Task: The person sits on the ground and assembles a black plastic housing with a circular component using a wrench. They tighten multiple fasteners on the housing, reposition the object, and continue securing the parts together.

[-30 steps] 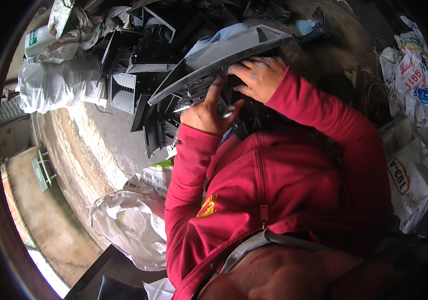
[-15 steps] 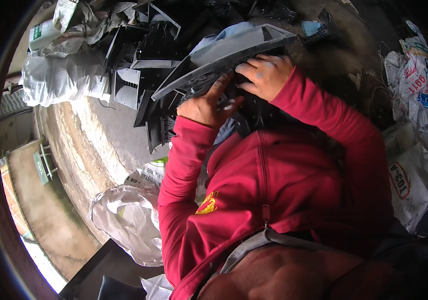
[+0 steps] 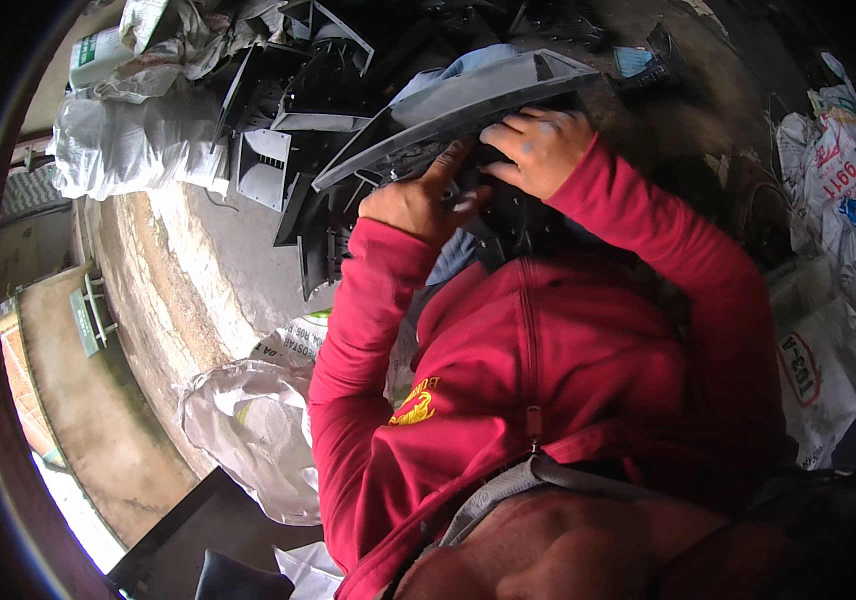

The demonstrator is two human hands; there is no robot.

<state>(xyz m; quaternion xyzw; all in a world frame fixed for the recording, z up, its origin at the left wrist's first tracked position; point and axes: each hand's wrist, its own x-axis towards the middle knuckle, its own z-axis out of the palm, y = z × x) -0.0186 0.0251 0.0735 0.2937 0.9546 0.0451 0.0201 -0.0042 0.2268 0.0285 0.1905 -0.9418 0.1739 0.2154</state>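
Note:
A black plastic housing (image 3: pixel 448 115) with a wide grey, slanted face rests across my lap. It looks like a casing from a screen or appliance, but its exact kind cannot be told. My left hand (image 3: pixel 416 203) grips its near underside at the left, index finger reaching up along the edge and thumb bent below. Along the same near edge, further right, my right hand (image 3: pixel 540 150) has its fingers curled over dark inner parts. Both sets of fingertips are partly hidden in shadow, so anything small between them cannot be made out.
Black plastic casings (image 3: pixel 323 95) lie heaped beyond and left of me. White plastic sacks (image 3: pixel 133 145) stand at the far left, another crumpled sack (image 3: pixel 253 430) near my left elbow, and printed sacks (image 3: pixel 838 190) at the right. A dark flat panel (image 3: pixel 198 530) lies at lower left.
The whole view has shifted slightly. Both hands stay at the housing's near edge, with only small finger movements.

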